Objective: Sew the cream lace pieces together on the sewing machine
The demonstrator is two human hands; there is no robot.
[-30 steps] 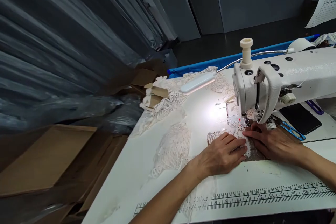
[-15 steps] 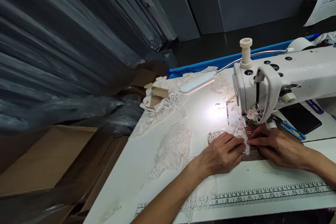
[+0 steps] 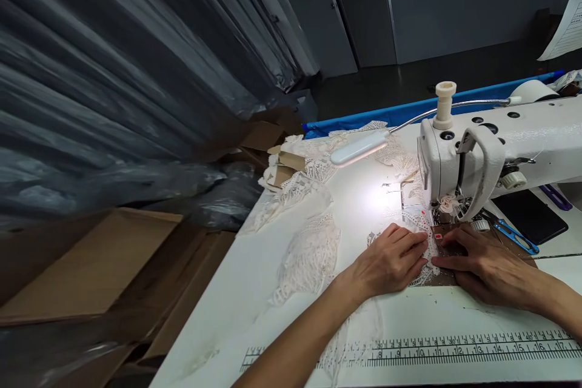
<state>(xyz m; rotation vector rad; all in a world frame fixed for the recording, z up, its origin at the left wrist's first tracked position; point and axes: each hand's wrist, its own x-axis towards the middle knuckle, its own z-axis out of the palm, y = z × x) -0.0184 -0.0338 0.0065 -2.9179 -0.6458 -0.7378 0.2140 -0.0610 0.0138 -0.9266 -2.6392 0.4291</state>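
My left hand (image 3: 391,259) lies flat, fingers stretched out, pressing white lace fabric (image 3: 309,254) onto the table just left of the needle of the white sewing machine (image 3: 500,145). My right hand (image 3: 484,264) lies flat beside it, fingers extended, holding down a brown piece (image 3: 448,241) in front of the presser foot. The fingertips of both hands nearly meet at the lace edge. The lace trails back across the white table (image 3: 254,315) to the left.
A gooseneck lamp (image 3: 359,147) lights the work area. Blue scissors (image 3: 513,235) and a black phone (image 3: 530,215) lie under the machine arm. A printed ruler (image 3: 454,351) runs along the table's front edge. Cardboard boxes (image 3: 91,260) and plastic-wrapped rolls stand left.
Both hands have drawn back slightly from the needle toward me, with the lace and brown piece under them. The camera has shifted, so everything sits lower and further right.
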